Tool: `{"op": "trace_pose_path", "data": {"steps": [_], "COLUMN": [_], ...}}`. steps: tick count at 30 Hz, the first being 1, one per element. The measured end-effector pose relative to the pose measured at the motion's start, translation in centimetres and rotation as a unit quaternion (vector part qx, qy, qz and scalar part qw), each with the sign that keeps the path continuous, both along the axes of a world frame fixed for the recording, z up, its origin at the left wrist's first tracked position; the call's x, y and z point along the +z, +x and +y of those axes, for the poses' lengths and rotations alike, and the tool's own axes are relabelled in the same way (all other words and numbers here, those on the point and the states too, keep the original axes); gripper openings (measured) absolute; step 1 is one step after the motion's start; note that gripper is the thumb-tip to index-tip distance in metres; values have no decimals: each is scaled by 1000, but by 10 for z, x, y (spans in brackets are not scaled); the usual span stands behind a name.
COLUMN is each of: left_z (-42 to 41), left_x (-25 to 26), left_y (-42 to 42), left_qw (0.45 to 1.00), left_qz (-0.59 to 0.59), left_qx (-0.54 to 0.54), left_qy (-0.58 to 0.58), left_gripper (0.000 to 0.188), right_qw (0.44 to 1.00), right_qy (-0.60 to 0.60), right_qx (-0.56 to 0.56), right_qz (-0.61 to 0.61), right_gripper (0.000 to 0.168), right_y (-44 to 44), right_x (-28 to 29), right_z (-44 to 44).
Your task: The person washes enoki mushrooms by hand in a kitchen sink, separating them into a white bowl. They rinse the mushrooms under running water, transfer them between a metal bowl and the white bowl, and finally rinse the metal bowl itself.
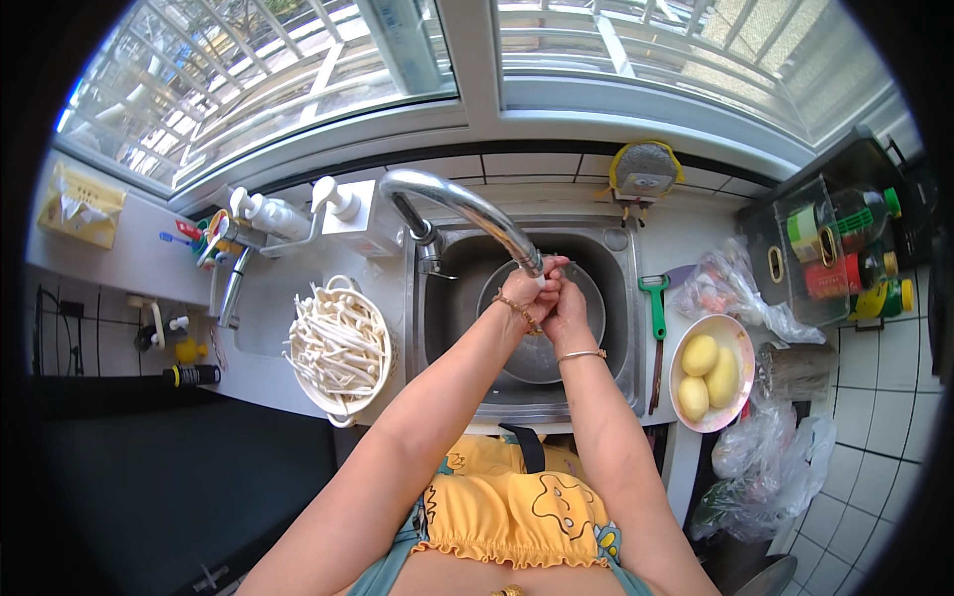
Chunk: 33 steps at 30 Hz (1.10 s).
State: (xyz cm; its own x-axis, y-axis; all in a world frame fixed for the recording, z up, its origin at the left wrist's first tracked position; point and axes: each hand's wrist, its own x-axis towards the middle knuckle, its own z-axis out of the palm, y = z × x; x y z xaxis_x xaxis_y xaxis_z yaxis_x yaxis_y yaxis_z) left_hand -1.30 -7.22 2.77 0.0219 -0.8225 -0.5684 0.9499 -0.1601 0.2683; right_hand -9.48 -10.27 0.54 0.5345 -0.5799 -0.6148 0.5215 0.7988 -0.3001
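Observation:
Under the outlet of a curved chrome faucet (477,201), my left hand (523,289) and my right hand (568,304) are pressed together, wet, with a little water between them. Nothing held is visible, though the faucet tip and the overlapping fingers hide part of the grip. Both hands are above a round metal pan (548,369) that sits in the stainless steel sink (455,320). To the left, a white colander (389,357) is heaped with enoki mushrooms (339,343). On the right, a pink-rimmed bowl (738,398) contains 3 peeled potatoes (708,372).
A green peeler (657,309) and dark chopsticks (656,376) lie right of the sink, near plastic bags (723,283) and a clear bin of bottles (812,253). White pump bottles (339,201) stand behind the colander. A sponge holder (645,175) is at the back wall.

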Motion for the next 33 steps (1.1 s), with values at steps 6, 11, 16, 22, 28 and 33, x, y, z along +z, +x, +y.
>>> {"op": "trace_pose_path", "data": {"steps": [6, 11, 16, 22, 28, 33], "left_z": [1, -1, -2, -14, 28, 83], "left_x": [-8, -19, -40, -36, -80, -82], "left_y": [0, -15, -29, -18, 8, 22], "left_qw": [996, 949, 954, 971, 743, 505], "left_qz": [-86, -302, -290, -236, -656, -828], "left_qx": [25, -30, -25, -22, -49, -63], "left_qy": [-7, 85, 74, 35, 121, 236], "left_gripper": [12, 12, 14, 16, 22, 47], "right_qw": [998, 989, 985, 996, 614, 521], "right_qy": [-44, -54, -1, -26, -468, -471], "right_qx": [7, 9, -52, -67, 251, 227], "right_qz": [44, 138, 162, 59, 584, 674], "right_gripper": [23, 31, 31, 31, 35, 55], "right_y": [11, -1, 7, -2, -30, -83], "right_x": [-6, -16, 3, -11, -27, -55], "right_z": [-1, 7, 12, 5, 3, 6]}}
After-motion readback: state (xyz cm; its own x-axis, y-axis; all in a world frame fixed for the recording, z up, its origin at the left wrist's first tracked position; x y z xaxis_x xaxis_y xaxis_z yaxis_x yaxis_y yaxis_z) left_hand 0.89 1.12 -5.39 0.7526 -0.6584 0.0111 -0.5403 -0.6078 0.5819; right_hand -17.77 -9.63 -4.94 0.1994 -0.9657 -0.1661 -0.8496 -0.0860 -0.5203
